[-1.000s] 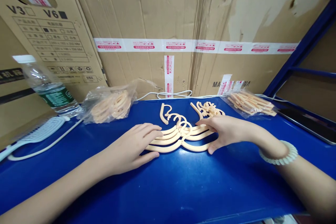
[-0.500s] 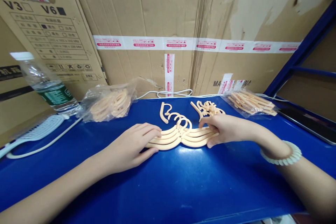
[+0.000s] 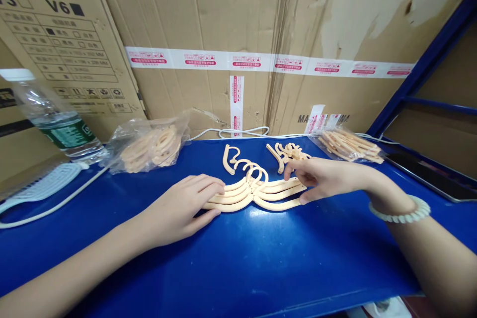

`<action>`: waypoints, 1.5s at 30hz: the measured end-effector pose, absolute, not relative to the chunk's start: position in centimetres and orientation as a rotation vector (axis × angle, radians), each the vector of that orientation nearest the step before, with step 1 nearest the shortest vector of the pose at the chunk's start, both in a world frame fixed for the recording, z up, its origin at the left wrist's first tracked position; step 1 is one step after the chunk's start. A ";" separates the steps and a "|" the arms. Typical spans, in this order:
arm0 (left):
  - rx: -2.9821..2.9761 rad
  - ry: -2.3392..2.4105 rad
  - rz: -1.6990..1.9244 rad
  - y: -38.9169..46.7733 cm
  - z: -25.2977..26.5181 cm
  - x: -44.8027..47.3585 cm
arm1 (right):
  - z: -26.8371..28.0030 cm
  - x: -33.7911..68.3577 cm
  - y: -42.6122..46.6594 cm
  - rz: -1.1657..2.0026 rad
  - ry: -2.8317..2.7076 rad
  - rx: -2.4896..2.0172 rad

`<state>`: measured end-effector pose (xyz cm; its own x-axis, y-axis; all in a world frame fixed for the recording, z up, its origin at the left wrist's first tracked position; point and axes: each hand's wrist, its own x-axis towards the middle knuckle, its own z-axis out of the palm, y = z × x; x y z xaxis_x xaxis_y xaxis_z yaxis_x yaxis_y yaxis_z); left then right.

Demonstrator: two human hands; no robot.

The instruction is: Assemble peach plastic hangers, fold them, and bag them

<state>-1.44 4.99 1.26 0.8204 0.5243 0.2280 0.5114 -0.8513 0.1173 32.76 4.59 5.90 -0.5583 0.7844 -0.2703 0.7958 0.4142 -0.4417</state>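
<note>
Several cream plastic folding hangers [image 3: 238, 198] lie nested in a row on the blue tabletop, hooks overlapping at the middle. Over their left ends rests my left hand [image 3: 194, 203], fingers on the far side and thumb along the near side. At the right ends is my right hand [image 3: 324, 181], its index finger raised and apart from the thumb. The thumb touches or nearly touches the nearest hanger's end. Just behind them lie a loose arm with a hook [image 3: 228, 160], another straight arm piece [image 3: 275, 158] and a small pile of hooks [image 3: 291, 151].
Clear bags of cream parts stand at back left [image 3: 151, 146] and back right [image 3: 348, 144]. A water bottle [image 3: 63, 126] and a pale hairbrush [image 3: 52, 184] are at left, a dark phone [image 3: 428, 176] at right. A white cable [image 3: 242, 131] runs along the cardboard [image 3: 179, 94] behind.
The camera view has shifted slightly. My right index finger has lifted off the hangers and their right ends now show. My left hand stays on the left ends.
</note>
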 end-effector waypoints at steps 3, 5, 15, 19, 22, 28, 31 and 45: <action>2.941 0.853 0.392 4.9 1.3 -1.5 | 5.7 32.6 4.8 -0.762 2.574 1.508; 2.939 0.858 0.391 4.8 1.3 -1.5 | 5.6 32.5 4.9 -0.698 2.550 1.526; 2.950 0.847 0.436 4.9 1.2 -1.3 | 5.5 32.4 5.1 -0.566 2.606 1.601; 2.938 0.855 0.473 4.9 1.1 -1.4 | 5.4 32.5 5.1 -0.536 2.598 1.629; 2.926 0.836 0.472 4.7 1.2 -1.3 | 5.4 32.5 4.9 -0.536 2.594 1.637; 2.953 0.747 0.469 4.5 1.4 -1.1 | 5.7 32.3 4.6 -0.564 2.607 1.595; 2.984 0.712 0.505 4.5 1.4 -1.3 | 5.7 32.1 4.7 -0.578 2.670 1.546; 2.988 0.785 0.936 4.9 1.8 -1.6 | 4.8 31.9 5.7 -0.325 3.178 1.912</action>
<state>-1.64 4.95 1.81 0.7143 0.4240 0.5568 0.4742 -0.8784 0.0605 31.89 5.71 4.75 -0.3516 0.8526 0.3865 0.7567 0.5019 -0.4189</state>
